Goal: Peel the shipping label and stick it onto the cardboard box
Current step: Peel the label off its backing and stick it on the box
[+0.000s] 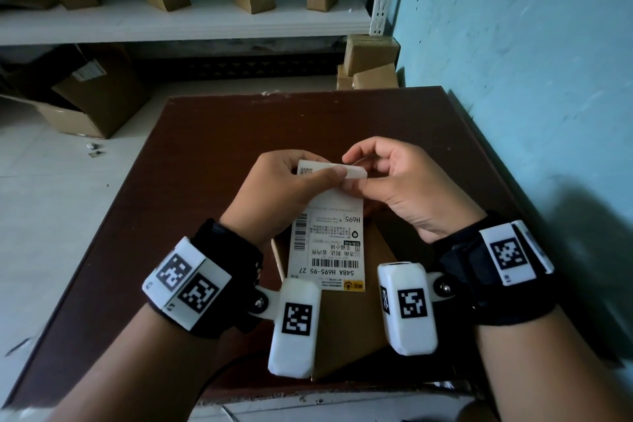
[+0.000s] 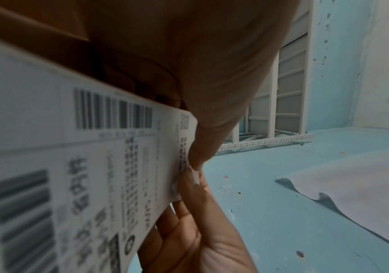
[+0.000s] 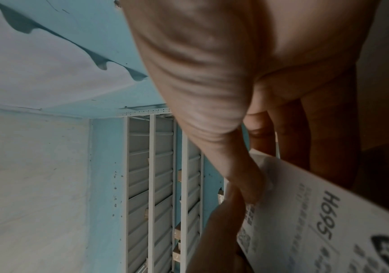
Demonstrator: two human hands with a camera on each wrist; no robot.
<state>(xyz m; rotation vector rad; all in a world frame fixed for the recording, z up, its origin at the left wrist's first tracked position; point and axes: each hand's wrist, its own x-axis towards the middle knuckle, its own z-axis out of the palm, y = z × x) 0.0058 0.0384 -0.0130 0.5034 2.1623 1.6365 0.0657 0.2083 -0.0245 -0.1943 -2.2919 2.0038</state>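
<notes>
A white shipping label [image 1: 327, 243] with barcodes and "H695" hangs upright above a brown cardboard box [image 1: 352, 315] on the dark wooden table [image 1: 212, 161]. My left hand [image 1: 284, 192] pinches the label's top left edge, thumb across the print. My right hand [image 1: 394, 181] pinches the top right corner, where a folded-over strip [image 1: 342, 169] curls back. In the left wrist view the label [image 2: 72, 175] fills the left side, blurred, with a thumb tip at its edge. In the right wrist view the label [image 3: 329, 212] is pinched by my thumb.
A white shelf [image 1: 171, 20] at the back carries several small cartons. A large open carton [image 1: 92, 99] lies on the floor at the left. More cartons [image 1: 370, 62] are stacked by the blue wall [image 1: 531, 79] at the right.
</notes>
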